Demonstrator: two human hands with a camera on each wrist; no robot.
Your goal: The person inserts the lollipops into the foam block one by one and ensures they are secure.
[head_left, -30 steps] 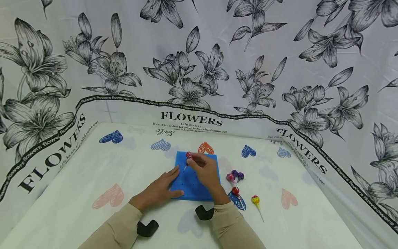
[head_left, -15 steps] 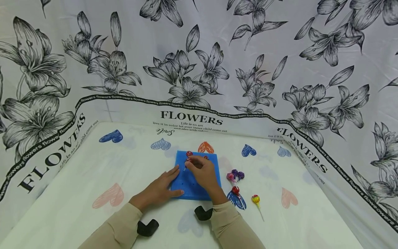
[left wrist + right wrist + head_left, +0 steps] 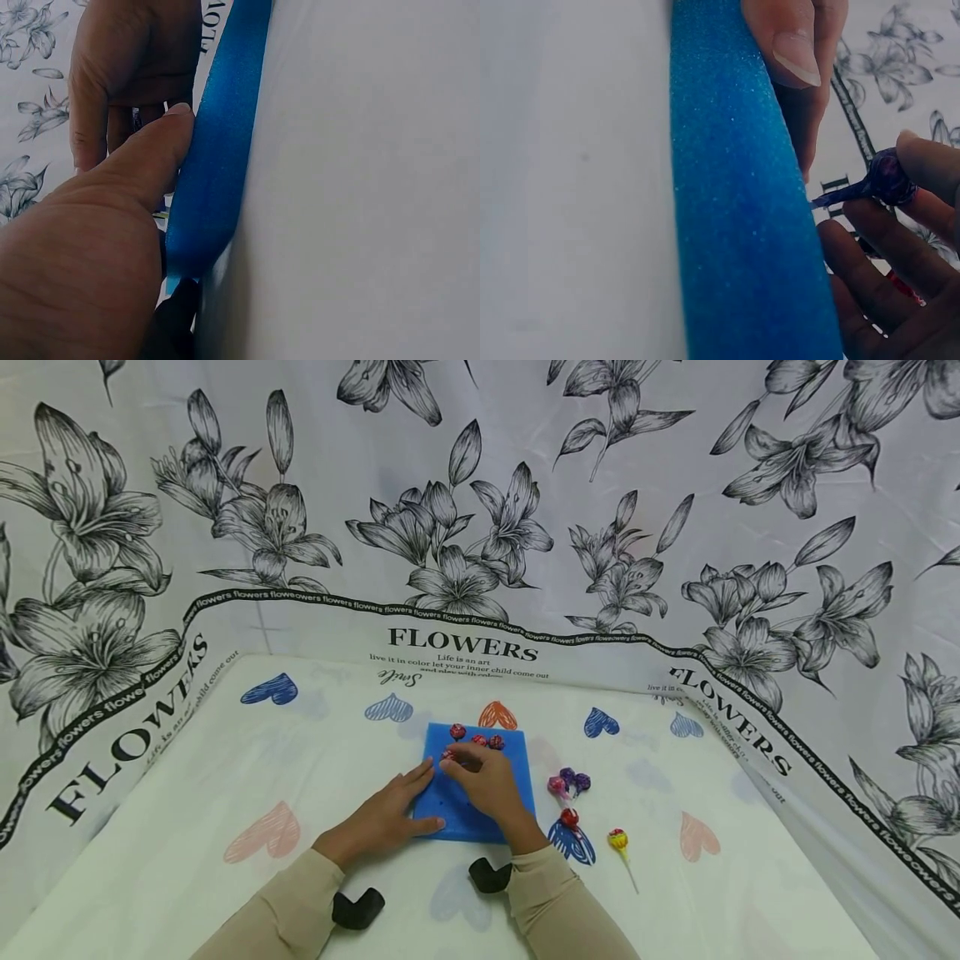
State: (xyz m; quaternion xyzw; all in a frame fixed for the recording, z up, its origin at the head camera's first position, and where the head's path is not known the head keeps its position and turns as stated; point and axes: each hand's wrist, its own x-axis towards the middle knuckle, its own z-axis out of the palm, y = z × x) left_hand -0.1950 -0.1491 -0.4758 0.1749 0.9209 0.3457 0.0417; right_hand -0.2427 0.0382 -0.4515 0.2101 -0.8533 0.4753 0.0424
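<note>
One hand spread, one pinching

From afar I see a white heart-printed cloth [image 3: 172,810] under a flat square blue foam block [image 3: 461,827]. A bare left hand [image 3: 382,818] rests thumb-spread on the block's left side. The bare right hand [image 3: 491,781] pinches a round red-wrapped lollipop [image 3: 889,178] above the block; whether its stick is inserted, I cannot tell.

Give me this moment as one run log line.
left hand: touches blue foam block; right hand: pinches wrapped lollipop; yellow lollipop: lies on tablecloth
</note>
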